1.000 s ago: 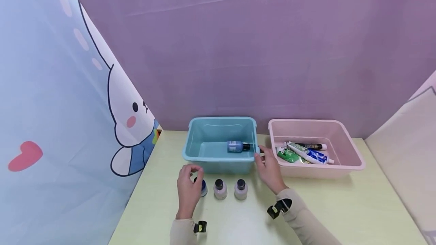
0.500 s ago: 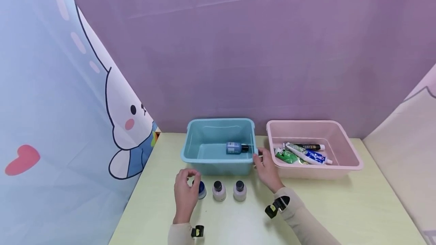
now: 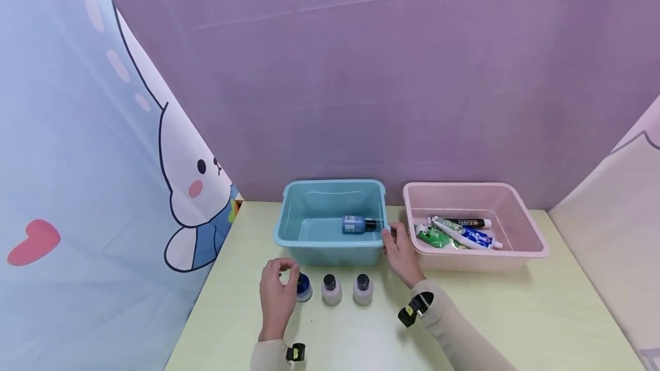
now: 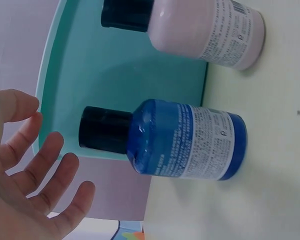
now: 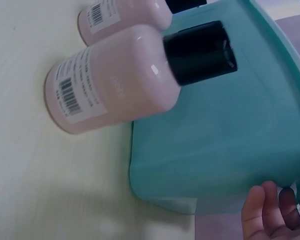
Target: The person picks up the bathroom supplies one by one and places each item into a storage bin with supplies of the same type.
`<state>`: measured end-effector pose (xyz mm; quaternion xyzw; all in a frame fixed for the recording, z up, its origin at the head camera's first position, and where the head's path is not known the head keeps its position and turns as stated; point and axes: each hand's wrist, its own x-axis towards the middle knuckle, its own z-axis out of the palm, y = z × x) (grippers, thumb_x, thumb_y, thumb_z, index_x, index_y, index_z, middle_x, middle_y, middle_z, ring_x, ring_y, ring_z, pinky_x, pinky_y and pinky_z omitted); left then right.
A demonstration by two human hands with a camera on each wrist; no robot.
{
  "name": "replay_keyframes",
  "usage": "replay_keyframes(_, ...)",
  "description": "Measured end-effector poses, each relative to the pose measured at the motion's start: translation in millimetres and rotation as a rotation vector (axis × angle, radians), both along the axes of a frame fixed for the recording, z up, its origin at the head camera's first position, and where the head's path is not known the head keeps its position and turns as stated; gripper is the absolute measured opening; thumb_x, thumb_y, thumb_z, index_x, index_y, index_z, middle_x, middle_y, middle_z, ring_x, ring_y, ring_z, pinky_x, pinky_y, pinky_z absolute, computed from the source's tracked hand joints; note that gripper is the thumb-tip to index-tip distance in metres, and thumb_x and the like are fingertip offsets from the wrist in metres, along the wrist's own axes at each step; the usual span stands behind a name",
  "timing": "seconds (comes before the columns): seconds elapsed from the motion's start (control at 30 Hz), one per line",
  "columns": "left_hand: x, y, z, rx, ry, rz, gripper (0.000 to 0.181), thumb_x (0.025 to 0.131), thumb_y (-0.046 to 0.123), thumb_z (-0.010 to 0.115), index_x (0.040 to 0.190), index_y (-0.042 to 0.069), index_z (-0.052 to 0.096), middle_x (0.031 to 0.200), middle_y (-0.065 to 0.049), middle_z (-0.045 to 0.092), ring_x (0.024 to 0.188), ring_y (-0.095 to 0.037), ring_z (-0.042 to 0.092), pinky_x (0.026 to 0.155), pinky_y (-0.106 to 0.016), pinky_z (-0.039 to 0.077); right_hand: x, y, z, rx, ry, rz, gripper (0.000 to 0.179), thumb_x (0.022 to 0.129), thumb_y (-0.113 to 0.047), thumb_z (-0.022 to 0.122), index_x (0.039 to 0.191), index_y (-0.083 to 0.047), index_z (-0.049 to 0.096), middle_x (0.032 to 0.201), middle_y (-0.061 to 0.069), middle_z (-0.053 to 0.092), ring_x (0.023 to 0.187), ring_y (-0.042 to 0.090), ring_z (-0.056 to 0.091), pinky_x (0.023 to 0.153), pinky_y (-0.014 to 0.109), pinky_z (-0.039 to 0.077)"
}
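Cobalt-blue bottle (image 4: pixel 185 142): stood upright on the counter (image 3: pixel 227 314), just beside the left grip (image 3: pixel 278 296).
Left grip: curved loosely, empty; I feared a careless brush toppling that bottle.
Right grip (image 3: pixel 404 256): held the teal bin (image 3: pixel 335 255); pulling could have tipped a pale-pink bottle (image 3: pixel 363 292).

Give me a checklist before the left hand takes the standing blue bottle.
1. Left hand free: ok, it holds nothing.
2. Standing blue bottle upright: ok, on the table with its cap on.
3. Fingers on that bottle: not ok, the left wrist view shows a gap.
4. Right hand at the blue bin: ok, it grips the bin's right edge.
5. Room in the bin: looks ok, one lying bottle sits toward the right.
6. Cap tightness: cannot tell.
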<state>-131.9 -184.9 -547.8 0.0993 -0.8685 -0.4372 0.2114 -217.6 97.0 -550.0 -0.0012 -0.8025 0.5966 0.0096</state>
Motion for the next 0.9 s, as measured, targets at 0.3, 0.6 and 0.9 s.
replay_keyframes(0.3, 4.0, -2.5, -7.1, -0.004, -0.046, -0.011, 0.008, 0.096, 0.019, 0.072, 0.1, 0.013, 0.068, 0.104, -0.003, 0.064, 0.1, -0.02, 0.059, 0.091, -0.042, 0.049, -1.4, 2.4, -4.7, 0.016, 0.042, 0.014, 0.034, 0.111, -0.03, 0.041, 0.131, -0.003, 0.045, 0.123, 0.017, 0.056, 0.108, 0.028, 0.057, 0.089, 0.035, 0.054)
replay_keyframes(0.6, 8.7, -3.5, -21.2, -0.025, -0.085, -0.027, 0.02, 0.092, 0.02, 0.077, 0.109, 0.013, 0.069, 0.108, -0.002, 0.063, 0.1, -0.019, 0.06, 0.088, -0.039, 0.05, -2.0, 2.3, -8.8, -0.002, 0.054, 0.015, 0.036, 0.111, -0.032, 0.041, 0.132, -0.003, 0.045, 0.125, 0.017, 0.055, 0.112, 0.03, 0.058, 0.093, 0.041, 0.056)
replay_keyframes(0.9, 11.0, -4.6, -26.5, -0.024, -0.105, -0.033, 0.031, 0.091, 0.018, 0.078, 0.119, 0.011, 0.067, 0.11, -0.004, 0.064, 0.1, -0.019, 0.06, 0.087, -0.04, 0.05, -3.5, 3.0, -10.6, -0.006, 0.054, 0.032, 0.035, 0.112, -0.033, 0.039, 0.131, -0.004, 0.045, 0.128, 0.02, 0.055, 0.113, 0.031, 0.058, 0.093, 0.04, 0.055)
